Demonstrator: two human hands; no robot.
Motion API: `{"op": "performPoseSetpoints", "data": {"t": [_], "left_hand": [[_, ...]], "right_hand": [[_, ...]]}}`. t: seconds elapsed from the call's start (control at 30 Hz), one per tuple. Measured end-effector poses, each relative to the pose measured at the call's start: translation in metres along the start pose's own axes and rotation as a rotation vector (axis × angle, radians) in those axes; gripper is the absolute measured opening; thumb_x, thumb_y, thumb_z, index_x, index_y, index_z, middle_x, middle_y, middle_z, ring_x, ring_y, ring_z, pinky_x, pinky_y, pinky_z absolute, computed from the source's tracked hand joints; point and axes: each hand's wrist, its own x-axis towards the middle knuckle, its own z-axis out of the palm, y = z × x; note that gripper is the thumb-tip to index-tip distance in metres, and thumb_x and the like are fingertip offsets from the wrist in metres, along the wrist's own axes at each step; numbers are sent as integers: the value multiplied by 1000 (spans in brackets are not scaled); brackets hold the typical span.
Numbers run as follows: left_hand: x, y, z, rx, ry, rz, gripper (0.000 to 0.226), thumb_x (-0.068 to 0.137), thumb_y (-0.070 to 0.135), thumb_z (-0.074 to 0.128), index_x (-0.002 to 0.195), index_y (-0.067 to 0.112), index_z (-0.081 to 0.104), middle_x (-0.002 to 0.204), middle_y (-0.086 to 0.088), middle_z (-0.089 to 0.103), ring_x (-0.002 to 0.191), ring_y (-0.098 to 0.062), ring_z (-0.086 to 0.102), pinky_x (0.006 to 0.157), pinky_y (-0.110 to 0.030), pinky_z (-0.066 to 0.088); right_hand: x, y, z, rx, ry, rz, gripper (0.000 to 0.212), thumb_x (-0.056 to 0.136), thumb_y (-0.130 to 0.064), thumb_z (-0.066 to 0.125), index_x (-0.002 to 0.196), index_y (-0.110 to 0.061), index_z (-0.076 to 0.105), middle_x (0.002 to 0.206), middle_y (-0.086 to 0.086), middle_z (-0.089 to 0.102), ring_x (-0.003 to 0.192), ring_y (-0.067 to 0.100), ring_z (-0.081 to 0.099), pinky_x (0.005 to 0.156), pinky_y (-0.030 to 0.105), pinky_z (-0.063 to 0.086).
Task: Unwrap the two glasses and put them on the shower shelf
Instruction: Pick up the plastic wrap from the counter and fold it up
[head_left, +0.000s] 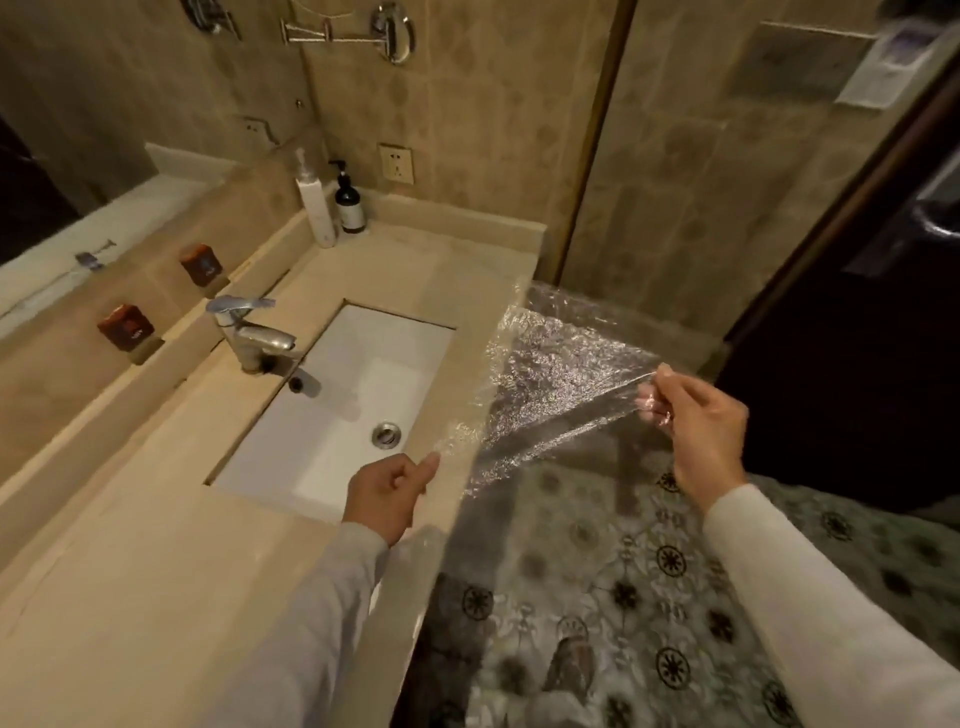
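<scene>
A clear sheet of bubble wrap (550, 379) is stretched flat in the air over the right end of the beige vanity counter (156, 545) and the patterned floor. My left hand (387, 496) pinches its near left corner over the counter's front edge. My right hand (698, 415) pinches another corner, farther right and higher. No glass shows in the wrap or anywhere in view. No shower shelf is in view.
A white rectangular sink (332, 415) with a chrome tap (249, 332) is set in the counter. A white pump bottle (317, 205) and a dark pump bottle (349, 200) stand at the back. Two small red-brown boxes (200, 265) sit on the ledge. A dark door (857, 338) is right.
</scene>
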Motion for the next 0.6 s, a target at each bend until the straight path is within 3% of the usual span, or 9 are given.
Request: {"op": "performPoseSetpoints", "data": {"t": [0.1,0.2,0.33,0.4,0.47,0.53,0.6], "left_hand": [[17,15,32,75,-158,20,39,87,56,65,66,24,63,49,2,62,46,-10,57,54,-23,45],[40,58,84,17,-363,58,12,87,46,70,88,34,70,77,10,76,75,-5,69,66,-20,49],[81,145,180,-269,-383,32,55,75,45,75,120,16,63,102,-6,75,80,-19,71,63,-26,55],[94,181,228,-312,-380,31,44,82,34,77,118,11,66,101,-11,72,79,-24,67,66,-33,54],[99,208,274,-293,-351,50,21,87,23,75,104,10,74,90,-9,74,77,-25,67,70,-34,56],[99,228,314,-301,-343,99,4,87,13,74,84,12,75,69,0,73,60,-17,67,57,-27,57],[98,242,343,-304,-360,148,11,89,5,70,78,8,72,56,3,67,45,-13,62,48,-22,54]], "right_hand": [[23,-4,-39,-19,-38,-33,15,94,-19,73,83,-20,83,78,-1,76,66,9,66,59,22,58],[52,-14,-88,-16,-109,-16,15,92,-17,74,102,-24,82,97,3,81,77,11,74,59,21,58],[90,-22,-143,-43,-168,8,18,91,-19,74,107,-24,82,103,2,80,89,10,75,64,24,59],[105,-27,-167,-23,-136,48,15,93,-20,72,104,-22,83,99,1,81,85,9,75,64,22,58],[120,-36,-197,7,-97,109,16,93,-28,71,98,-19,84,97,2,81,85,13,77,65,20,58],[135,-47,-228,-15,-88,138,30,91,-43,69,97,-18,83,90,0,81,79,10,77,61,17,56],[150,-54,-257,-36,-30,98,32,92,-47,67,100,-20,83,91,1,81,75,9,76,60,16,56]]}}
